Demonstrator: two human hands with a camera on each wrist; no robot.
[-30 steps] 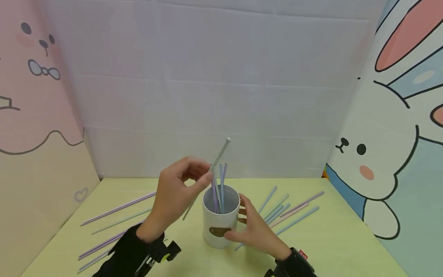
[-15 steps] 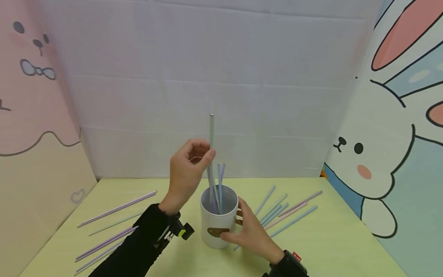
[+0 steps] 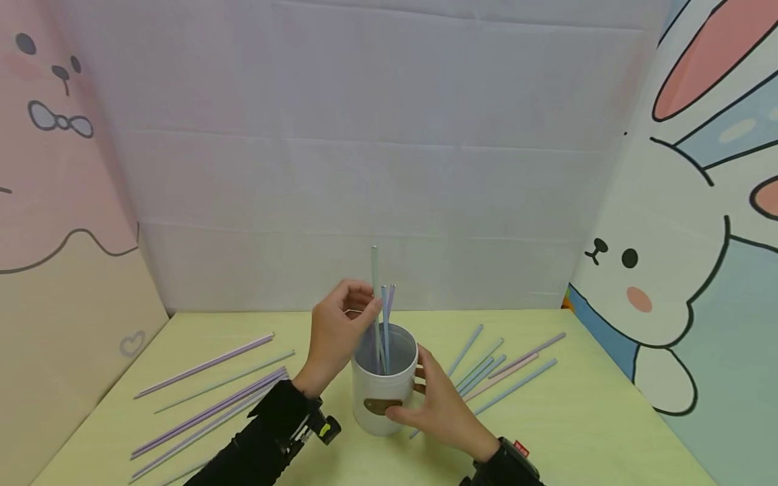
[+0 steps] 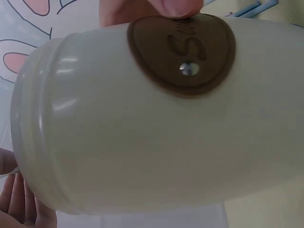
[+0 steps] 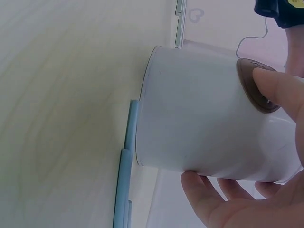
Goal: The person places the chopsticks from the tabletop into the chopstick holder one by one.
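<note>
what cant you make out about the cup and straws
Head: lower end of the green straw in the left hand, hidden by the wall of the white cup.
Head: both ends of the bottom-left straw, lost to picture edge and black sleeve.
Left wrist: full lettering on the brown patch, partly covered by the right thumb.

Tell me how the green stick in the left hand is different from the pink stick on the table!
The green stick stands nearly upright, while the pink stick lies down. The left hand pinches the green stick; no hand holds the pink stick. Both are thin and straight.
</note>
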